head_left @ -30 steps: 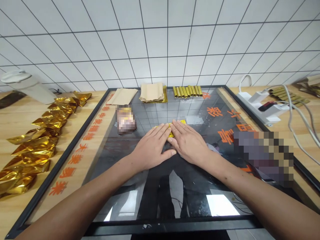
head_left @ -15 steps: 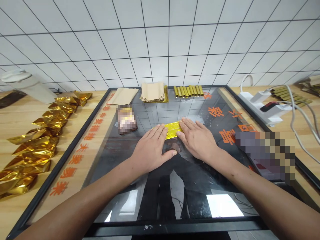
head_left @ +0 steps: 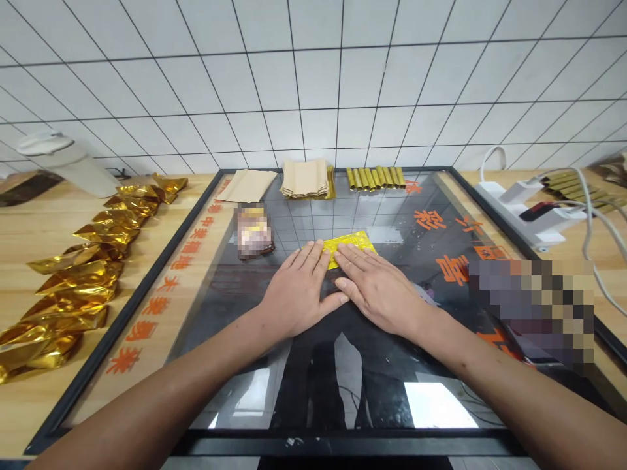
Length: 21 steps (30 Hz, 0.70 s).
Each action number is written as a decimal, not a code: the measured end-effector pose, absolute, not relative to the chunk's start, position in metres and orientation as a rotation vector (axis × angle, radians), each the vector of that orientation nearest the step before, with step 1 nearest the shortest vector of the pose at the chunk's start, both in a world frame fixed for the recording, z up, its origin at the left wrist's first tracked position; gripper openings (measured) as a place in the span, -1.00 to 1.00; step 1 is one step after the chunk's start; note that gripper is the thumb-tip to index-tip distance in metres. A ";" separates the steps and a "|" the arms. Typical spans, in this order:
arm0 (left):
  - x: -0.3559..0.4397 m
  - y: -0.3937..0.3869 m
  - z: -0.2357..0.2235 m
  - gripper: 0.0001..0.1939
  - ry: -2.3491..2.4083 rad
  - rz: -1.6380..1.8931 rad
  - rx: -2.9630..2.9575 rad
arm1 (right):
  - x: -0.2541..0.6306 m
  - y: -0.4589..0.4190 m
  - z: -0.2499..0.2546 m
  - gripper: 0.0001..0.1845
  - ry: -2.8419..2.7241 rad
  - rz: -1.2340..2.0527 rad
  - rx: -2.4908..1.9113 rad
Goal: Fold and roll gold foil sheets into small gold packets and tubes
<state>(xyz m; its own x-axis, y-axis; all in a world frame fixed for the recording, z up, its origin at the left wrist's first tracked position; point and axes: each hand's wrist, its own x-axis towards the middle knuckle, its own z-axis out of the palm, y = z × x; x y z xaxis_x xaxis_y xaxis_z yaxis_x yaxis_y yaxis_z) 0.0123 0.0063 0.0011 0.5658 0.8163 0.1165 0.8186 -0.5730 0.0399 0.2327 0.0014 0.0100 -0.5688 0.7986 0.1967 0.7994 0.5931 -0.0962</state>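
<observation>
A small gold foil sheet (head_left: 353,240) lies flat on the glass-topped board (head_left: 343,365) in front of me. My left hand (head_left: 298,290) rests palm down with its fingers stretched out, the fingertips on the sheet's left edge. My right hand (head_left: 377,287) lies flat beside it, fingers together and pointing left across the sheet's near edge. Both hands press on the foil; neither grips it. Part of the sheet is hidden under the fingers.
A row of folded gold foil pieces (head_left: 93,254) runs along the wooden table at left. Brown paper sheets (head_left: 304,177), a loose brown sheet (head_left: 247,186) and gold rolls (head_left: 375,177) sit at the board's far edge. A white power strip (head_left: 519,209) with cables lies at right.
My right hand has slid left and nearer across the foil sheet, after pulling right half a second ago. The left hand has stayed almost in place. The view has shifted slightly.
</observation>
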 end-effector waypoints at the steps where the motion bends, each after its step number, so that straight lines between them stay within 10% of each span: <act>1: 0.012 0.006 0.001 -0.02 -1.445 -0.180 -2.758 | 0.233 0.002 0.009 -0.29 -2.596 -0.019 -1.355; 21: 0.001 0.009 0.009 -0.36 -1.016 -0.247 -3.015 | 0.247 0.010 0.002 -0.33 -2.558 -0.143 -1.487</act>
